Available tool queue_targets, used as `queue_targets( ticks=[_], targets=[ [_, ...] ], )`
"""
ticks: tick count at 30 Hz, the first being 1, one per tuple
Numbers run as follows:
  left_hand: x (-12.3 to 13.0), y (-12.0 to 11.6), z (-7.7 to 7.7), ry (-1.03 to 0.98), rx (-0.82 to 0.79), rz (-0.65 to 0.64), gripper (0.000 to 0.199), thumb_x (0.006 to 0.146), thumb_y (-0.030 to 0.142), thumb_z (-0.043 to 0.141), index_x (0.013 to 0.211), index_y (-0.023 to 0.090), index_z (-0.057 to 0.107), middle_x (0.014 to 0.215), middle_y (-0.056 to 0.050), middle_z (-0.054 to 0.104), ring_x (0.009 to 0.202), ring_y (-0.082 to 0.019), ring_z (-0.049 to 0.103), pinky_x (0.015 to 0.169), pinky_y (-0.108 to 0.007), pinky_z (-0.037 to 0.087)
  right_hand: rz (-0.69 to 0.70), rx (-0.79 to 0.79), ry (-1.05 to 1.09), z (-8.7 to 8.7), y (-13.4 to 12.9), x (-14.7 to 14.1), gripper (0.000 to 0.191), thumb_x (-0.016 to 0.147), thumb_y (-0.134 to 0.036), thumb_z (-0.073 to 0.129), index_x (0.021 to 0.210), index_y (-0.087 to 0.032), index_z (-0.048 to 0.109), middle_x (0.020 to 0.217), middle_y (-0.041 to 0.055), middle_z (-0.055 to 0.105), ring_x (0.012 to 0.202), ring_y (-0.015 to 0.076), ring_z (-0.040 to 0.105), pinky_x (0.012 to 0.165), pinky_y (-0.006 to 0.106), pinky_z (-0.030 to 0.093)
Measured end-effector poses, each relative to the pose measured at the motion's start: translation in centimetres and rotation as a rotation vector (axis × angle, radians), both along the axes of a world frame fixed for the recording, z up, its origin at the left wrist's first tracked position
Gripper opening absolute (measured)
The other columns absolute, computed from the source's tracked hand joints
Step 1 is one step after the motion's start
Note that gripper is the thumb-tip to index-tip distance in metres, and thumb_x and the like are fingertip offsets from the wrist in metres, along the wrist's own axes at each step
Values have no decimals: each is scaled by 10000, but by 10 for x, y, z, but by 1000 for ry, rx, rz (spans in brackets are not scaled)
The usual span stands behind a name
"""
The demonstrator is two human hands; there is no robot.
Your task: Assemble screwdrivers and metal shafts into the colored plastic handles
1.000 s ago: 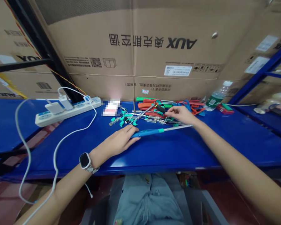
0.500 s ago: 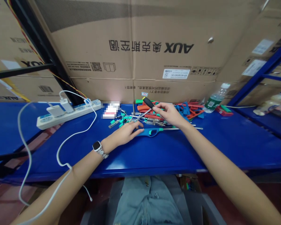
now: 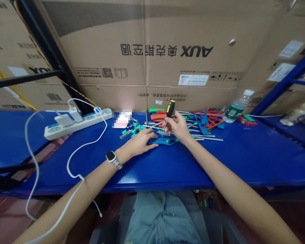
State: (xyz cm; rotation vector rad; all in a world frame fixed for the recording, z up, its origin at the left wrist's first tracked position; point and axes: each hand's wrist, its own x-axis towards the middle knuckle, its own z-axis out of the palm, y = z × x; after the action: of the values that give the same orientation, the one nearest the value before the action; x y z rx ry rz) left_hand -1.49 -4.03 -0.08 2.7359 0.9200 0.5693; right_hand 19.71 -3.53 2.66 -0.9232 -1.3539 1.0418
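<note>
Screwdriver [image 3: 170, 108] swung upright | right hand [image 3: 176, 127] pinches it by its handle | left hand [image 3: 144, 141] clasps blue lighter [image 3: 164, 141] on table [image 3: 167, 169]

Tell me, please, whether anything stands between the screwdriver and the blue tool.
Nothing visible does: the screwdriver, in the right hand, points down toward the blue tool in the left hand. The red handles lie behind; whether the tip touches is unclear.

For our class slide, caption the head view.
Left hand grips a blue-handled tool; right hand holds a yellow-and-black screwdriver.
</note>
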Motion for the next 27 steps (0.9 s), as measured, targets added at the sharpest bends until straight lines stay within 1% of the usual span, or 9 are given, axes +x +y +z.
queue_targets(
  ticks=[4,6,8,11,13,16,20,24,27],
  targets=[
    [15,6,2,-25,-21,-5,342,897,421,707,1117,164,660,1131,-117,635,1061,-288,632,955,-452,524,6,77,-72,3,1,-8,436,784,-594,730,881,-249,482,647,-14,633,438,132,542,389,273,397],
    [14,5,4,-61,-27,16,429,844,479,752,1120,163,661,1148,-129,638,1034,-291,643,944,-456,530,6,104,-101,3,0,-10,438,795,-611,719,865,-247,485,644,-17,627,437,127,536,406,280,418],
    [7,4,5,-95,-15,31,460,829,504,757,1129,166,669,1152,-132,644,1035,-293,641,945,-458,527,11,113,-115,2,-3,-11,450,785,-611,733,842,-248,473,650,-16,623,442,130,548,401,279,416],
    [-6,4,5,-100,19,30,353,879,448,711,1113,184,698,1124,-116,652,1064,-290,624,968,-467,506,30,120,-141,2,-5,-15,441,774,-566,761,821,-249,458,650,-18,611,466,143,580,404,277,418],
    [-10,6,3,-80,5,31,299,898,413,693,1099,192,707,1079,-102,663,1056,-286,619,955,-467,506,38,132,-153,3,-3,-20,402,788,-521,760,824,-249,465,639,-26,591,479,143,587,420,277,430],
    [-7,9,-1,-77,-21,46,281,881,392,722,1076,191,698,1029,-89,675,1027,-284,616,925,-460,513,53,185,-161,3,2,-30,333,806,-452,750,828,-242,493,661,-25,584,495,135,583,436,279,446],
    [-3,9,-7,-127,5,58,259,867,393,742,1019,191,683,1041,-93,675,1042,-292,610,939,-473,510,42,229,-143,-5,4,-39,293,817,-428,740,856,-239,519,665,-30,578,492,130,566,452,289,478],
    [-2,7,-9,-141,3,58,241,866,378,740,1011,196,679,1051,-94,676,1045,-293,617,945,-485,506,66,220,-157,-14,-2,-37,266,842,-419,724,877,-245,526,670,-35,589,474,129,573,459,295,508],
    [-2,7,-8,-146,-8,63,234,861,368,746,1013,203,681,1060,-89,682,1065,-294,608,952,-487,499,65,224,-163,-15,-5,-33,248,851,-416,716,876,-243,539,690,-25,605,495,134,597,472,298,529]
  ],
)
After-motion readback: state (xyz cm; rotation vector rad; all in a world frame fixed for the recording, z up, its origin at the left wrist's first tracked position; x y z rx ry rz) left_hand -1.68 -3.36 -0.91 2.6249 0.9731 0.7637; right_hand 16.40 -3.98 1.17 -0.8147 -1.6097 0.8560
